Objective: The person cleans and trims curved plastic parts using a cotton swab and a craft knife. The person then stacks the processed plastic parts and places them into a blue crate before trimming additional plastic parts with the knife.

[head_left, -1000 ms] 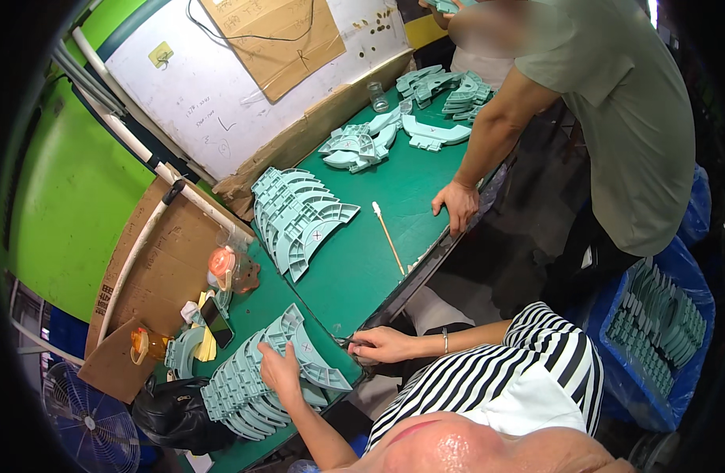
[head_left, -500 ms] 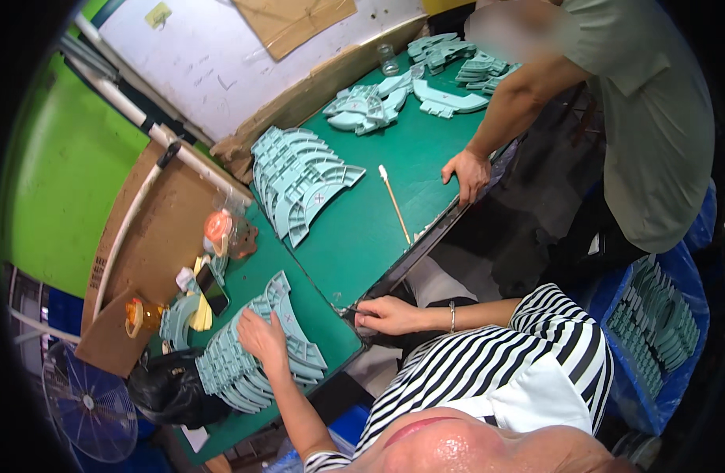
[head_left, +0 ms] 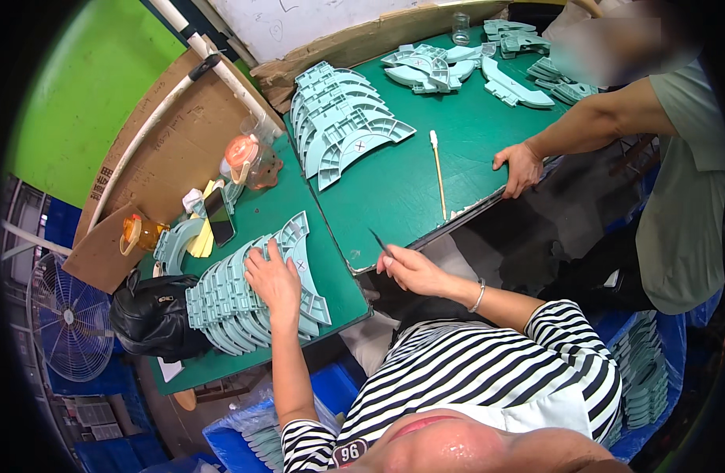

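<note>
My left hand (head_left: 274, 277) rests with spread fingers on a row of nested pale-green curved plastic parts (head_left: 232, 293) on the near table. The end part, with a small cross mark on its face, stands just beside its fingertips. Over the table's front edge, my right hand (head_left: 414, 270) is closed on a thin dark pointed tool (head_left: 381, 242), its tip pointing up and to the left. The tool's exact kind is too small to tell, and its grip end is hidden by my fingers.
Farther off, another row of parts (head_left: 347, 118) and a cotton-tipped stick (head_left: 438, 173) lie on the green table (head_left: 394, 189). A co-worker's hand (head_left: 522, 167) rests at its edge. Left are a phone (head_left: 219, 214), a lidded jug (head_left: 252, 162) and a black bag (head_left: 154, 315).
The view has shifted, so the tables sit higher and farther right. The tool in my right hand has swung from lying near the table edge to pointing upward. My left hand stays on the parts.
</note>
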